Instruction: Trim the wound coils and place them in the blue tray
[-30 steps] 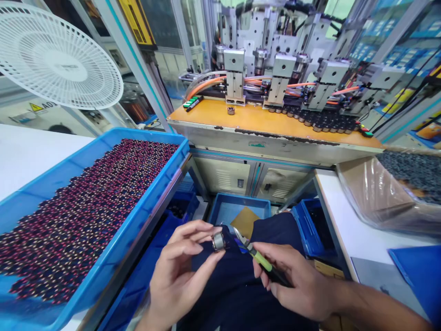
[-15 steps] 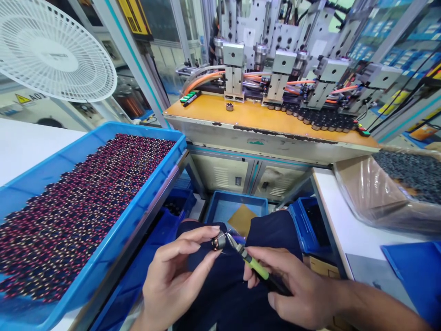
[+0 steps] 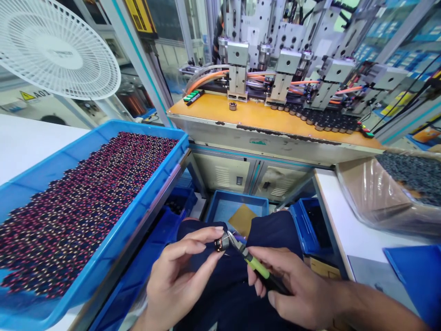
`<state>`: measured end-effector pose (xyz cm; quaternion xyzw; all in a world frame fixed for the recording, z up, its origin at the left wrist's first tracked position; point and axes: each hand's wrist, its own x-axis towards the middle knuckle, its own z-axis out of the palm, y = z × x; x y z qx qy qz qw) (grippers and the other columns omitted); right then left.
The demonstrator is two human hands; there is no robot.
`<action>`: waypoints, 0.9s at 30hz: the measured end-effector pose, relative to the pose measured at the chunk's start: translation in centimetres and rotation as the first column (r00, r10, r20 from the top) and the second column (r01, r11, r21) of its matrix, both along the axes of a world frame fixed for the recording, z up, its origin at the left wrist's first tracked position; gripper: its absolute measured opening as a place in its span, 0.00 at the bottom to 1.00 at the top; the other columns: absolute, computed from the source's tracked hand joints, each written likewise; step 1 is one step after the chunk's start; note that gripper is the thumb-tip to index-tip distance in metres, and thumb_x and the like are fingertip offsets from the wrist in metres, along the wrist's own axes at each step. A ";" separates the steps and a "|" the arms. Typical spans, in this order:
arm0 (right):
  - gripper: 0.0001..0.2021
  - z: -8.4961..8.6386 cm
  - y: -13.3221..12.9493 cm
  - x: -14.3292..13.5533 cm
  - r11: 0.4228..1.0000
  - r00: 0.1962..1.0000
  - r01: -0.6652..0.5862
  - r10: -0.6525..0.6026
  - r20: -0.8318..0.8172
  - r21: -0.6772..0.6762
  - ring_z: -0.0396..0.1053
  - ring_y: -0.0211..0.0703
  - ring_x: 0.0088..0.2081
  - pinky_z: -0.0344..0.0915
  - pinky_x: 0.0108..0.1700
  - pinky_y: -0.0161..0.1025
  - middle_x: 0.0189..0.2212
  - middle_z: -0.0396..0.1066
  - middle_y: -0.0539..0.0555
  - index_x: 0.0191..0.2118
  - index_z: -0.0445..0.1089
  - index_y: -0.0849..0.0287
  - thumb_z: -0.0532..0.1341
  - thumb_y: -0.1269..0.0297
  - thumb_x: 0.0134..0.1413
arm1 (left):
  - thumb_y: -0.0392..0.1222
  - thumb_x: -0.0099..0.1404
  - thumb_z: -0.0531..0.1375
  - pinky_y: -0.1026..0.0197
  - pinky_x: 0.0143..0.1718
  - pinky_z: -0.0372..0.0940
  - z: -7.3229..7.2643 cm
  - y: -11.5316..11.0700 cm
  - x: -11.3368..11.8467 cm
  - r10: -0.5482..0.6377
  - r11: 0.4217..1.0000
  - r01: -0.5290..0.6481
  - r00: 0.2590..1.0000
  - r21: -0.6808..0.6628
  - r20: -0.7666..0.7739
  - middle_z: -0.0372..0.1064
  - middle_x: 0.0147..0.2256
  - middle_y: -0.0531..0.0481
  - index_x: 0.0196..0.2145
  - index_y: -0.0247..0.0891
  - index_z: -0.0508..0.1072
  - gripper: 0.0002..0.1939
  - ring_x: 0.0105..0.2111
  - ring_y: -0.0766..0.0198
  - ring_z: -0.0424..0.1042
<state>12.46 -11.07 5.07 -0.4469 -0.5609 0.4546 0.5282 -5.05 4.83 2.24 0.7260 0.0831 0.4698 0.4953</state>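
Between the thumb and index finger of my left hand is a small round metal part with copper windings showing on its left side. My right hand is wrapped round pliers with green and black handles. The pliers' narrow metal tips point up and left and reach the right side of the part, where a thin wire shows faintly. Whether the jaws grip that wire is too small to tell. Both hands are above my dark-clothed lap.
A blue tray of many small wound parts lies at the left, below a white fan. Ahead, an orange bench carries a machine, one loose part and a dark cluster of parts. Plastic-lined box at right.
The view has shifted slightly. My left hand and the round part have moved a little to the right, and the part looks slightly turned. The pliers remain close to it.
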 end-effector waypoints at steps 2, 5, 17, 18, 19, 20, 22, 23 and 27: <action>0.44 0.0 0.0 0.0 1.000 1.000 0.006 -0.006 -0.001 -0.005 0.65 0.34 0.36 0.68 0.39 0.37 0.40 0.65 0.51 0.68 0.51 0.38 0.56 0.85 0.49 | 0.16 0.55 0.62 0.52 0.52 0.75 0.0 0.0 0.0 0.002 1.000 -0.002 1.000 -0.004 -0.001 0.77 0.46 0.48 0.47 0.40 0.66 0.27 0.47 0.58 0.78; 0.43 0.0 0.0 0.0 1.000 1.000 -0.004 0.004 0.000 -0.014 0.65 0.34 0.35 0.68 0.39 0.36 0.40 0.65 0.52 0.68 0.52 0.43 0.55 0.85 0.49 | 0.16 0.55 0.62 0.52 0.52 0.75 0.0 0.0 0.0 0.006 1.000 -0.006 1.000 -0.010 -0.008 0.77 0.46 0.48 0.46 0.40 0.66 0.27 0.47 0.58 0.78; 0.30 -0.3 -0.4 0.1 0.981 0.992 0.022 0.002 0.123 -0.193 0.64 0.36 0.34 0.67 0.37 0.34 0.35 0.66 0.54 0.64 0.61 0.56 0.59 0.73 0.54 | 0.16 0.55 0.62 0.51 0.51 0.75 0.3 0.0 0.1 0.012 1.000 -0.012 1.000 -0.015 -0.003 0.77 0.45 0.48 0.46 0.40 0.67 0.27 0.47 0.58 0.78; 0.29 -0.3 -0.4 0.1 0.978 0.989 0.040 -0.010 0.145 -0.206 0.64 0.37 0.34 0.67 0.38 0.34 0.34 0.66 0.53 0.63 0.62 0.57 0.60 0.72 0.54 | 0.16 0.55 0.62 0.52 0.51 0.75 0.3 -0.1 0.1 0.010 1.000 -0.010 1.000 -0.015 -0.001 0.77 0.45 0.48 0.46 0.41 0.67 0.27 0.47 0.58 0.78; 0.28 -0.3 -0.4 0.1 0.974 0.987 0.057 -0.022 0.159 -0.218 0.63 0.37 0.34 0.67 0.38 0.34 0.34 0.66 0.53 0.62 0.63 0.57 0.60 0.72 0.54 | 0.16 0.55 0.62 0.53 0.51 0.76 0.2 -0.1 0.1 0.007 1.000 -0.007 1.000 -0.020 -0.001 0.77 0.45 0.48 0.46 0.41 0.67 0.27 0.47 0.59 0.78; 0.27 -0.3 -0.4 0.1 0.971 0.985 0.074 -0.036 0.166 -0.226 0.63 0.37 0.34 0.67 0.38 0.34 0.34 0.66 0.53 0.61 0.64 0.57 0.60 0.72 0.54 | 0.16 0.55 0.62 0.54 0.50 0.76 0.2 -0.2 0.1 0.008 1.000 -0.008 1.000 -0.028 -0.003 0.77 0.45 0.49 0.46 0.41 0.67 0.27 0.46 0.59 0.78; 0.26 -0.3 -0.1 0.0 0.966 0.982 0.120 -0.082 0.170 -0.229 0.64 0.36 0.33 0.67 0.38 0.34 0.36 0.67 0.53 0.61 0.64 0.57 0.59 0.72 0.55 | 0.18 0.56 0.62 0.55 0.49 0.76 0.0 -0.2 0.1 0.024 0.999 -0.024 1.000 -0.036 -0.019 0.77 0.45 0.48 0.47 0.42 0.68 0.26 0.47 0.59 0.78; 0.25 -0.2 0.0 0.0 0.965 0.978 0.144 -0.106 0.178 -0.220 0.64 0.36 0.33 0.67 0.38 0.34 0.36 0.67 0.53 0.60 0.64 0.57 0.58 0.71 0.55 | 0.19 0.57 0.62 0.55 0.48 0.77 -0.1 -0.2 0.1 0.040 0.999 -0.041 0.998 -0.032 -0.040 0.76 0.45 0.48 0.48 0.43 0.68 0.27 0.47 0.58 0.78; 0.18 0.5 0.7 0.6 0.971 0.928 0.186 -0.124 0.352 -0.149 0.64 0.36 0.32 0.65 0.37 0.34 0.32 0.67 0.51 0.50 0.70 0.60 0.58 0.74 0.52 | 0.26 0.59 0.64 0.60 0.46 0.76 -0.4 0.4 0.0 0.107 0.994 -0.104 0.979 0.028 -0.171 0.75 0.47 0.45 0.54 0.44 0.72 0.26 0.45 0.58 0.79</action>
